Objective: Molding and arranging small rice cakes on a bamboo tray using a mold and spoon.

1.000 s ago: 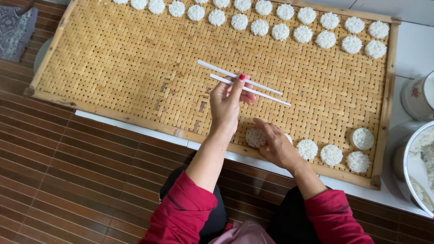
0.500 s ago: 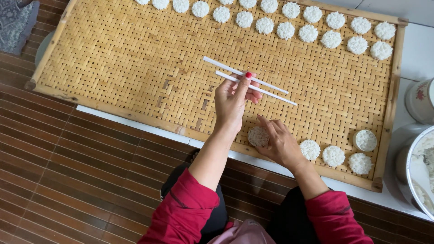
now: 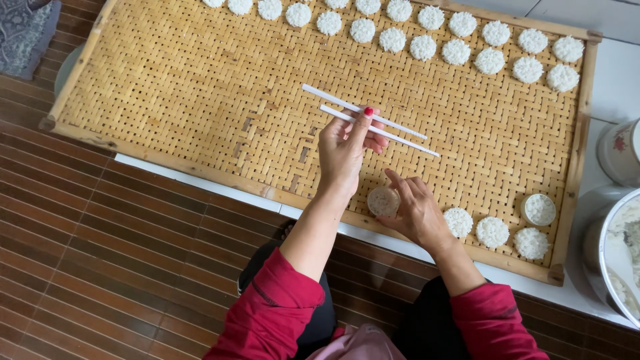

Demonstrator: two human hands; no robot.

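Observation:
My left hand (image 3: 343, 150) is shut on a pair of white chopsticks (image 3: 393, 127), held level just above a large woven bamboo tray (image 3: 167, 100). My right hand (image 3: 417, 210) grips a small round mould filled with white rice (image 3: 383, 200) and holds it against the tray's near edge. Three flat round rice cakes (image 3: 492, 231) lie to the right of that hand, with another filled round mould (image 3: 539, 209) beside them. A row of several rice cakes (image 3: 460, 50) runs along the far edge of the tray.
A big metal bowl of white rice (image 3: 617, 257) stands at the right, with a white cup with a red pattern (image 3: 620, 153) behind it. The tray rests on a white ledge (image 3: 200, 179) above a dark slatted wooden floor (image 3: 100, 267). A grey patterned cloth (image 3: 23, 30) lies at top left.
Both hands have stayed almost where they were. The view has shifted slightly, so the tray sits a little higher and further right in the picture.

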